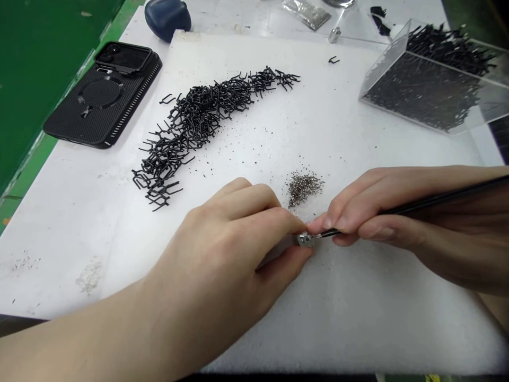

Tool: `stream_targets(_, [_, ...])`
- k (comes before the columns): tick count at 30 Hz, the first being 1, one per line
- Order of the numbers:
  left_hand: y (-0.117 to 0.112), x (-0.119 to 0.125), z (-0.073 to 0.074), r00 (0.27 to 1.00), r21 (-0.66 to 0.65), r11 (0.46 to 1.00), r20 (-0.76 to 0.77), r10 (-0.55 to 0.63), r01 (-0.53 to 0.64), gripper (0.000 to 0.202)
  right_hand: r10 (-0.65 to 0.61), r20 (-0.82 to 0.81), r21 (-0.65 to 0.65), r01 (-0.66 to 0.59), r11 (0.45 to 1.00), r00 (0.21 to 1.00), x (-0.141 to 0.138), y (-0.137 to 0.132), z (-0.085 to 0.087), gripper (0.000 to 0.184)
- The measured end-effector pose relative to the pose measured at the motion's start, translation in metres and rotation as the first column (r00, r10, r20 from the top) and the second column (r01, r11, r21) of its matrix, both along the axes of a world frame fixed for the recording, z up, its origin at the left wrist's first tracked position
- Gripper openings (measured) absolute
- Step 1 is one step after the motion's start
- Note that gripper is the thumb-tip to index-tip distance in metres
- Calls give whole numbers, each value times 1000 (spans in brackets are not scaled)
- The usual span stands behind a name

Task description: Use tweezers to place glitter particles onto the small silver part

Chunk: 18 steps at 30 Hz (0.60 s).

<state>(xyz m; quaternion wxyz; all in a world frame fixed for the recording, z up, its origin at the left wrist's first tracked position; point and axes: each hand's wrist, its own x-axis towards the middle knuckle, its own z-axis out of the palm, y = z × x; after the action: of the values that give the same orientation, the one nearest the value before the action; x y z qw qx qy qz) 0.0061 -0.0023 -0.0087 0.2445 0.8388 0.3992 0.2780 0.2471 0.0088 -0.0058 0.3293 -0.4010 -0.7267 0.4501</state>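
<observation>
Between the thumb and forefinger of my left hand point(234, 239) is a small silver metal part point(305, 239). My right hand point(382, 212) is closed round a slim black tweezers-like tool point(429, 203), its fine metal tip touching or very near that part. Which kind of tool it is I cannot tell for sure. Just beyond my fingertips lies a small heap of tiny metal pieces point(303, 187). Farther off, a long pile of thin black forked pieces point(207, 109) curves across the white surface.
A clear plastic box point(421, 95) full of black pieces stands at the back right. A black phone point(103, 95) lies at the left, near a dark blue case point(167, 18). A small plastic bag point(306, 13) and another silver part point(334, 35) lie at the back.
</observation>
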Motion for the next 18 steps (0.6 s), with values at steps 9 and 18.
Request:
stream_targets(9, [0,0,2,999,-12,1000,-33,13,-14,5,-28,3,12,28,1000,1000,-1,0,-1,14])
stream_targets(18, [0,0,3,1000,-5,1000,-8,4,-4,6,-59,27,20,58,998,998,0,-1,-2,10])
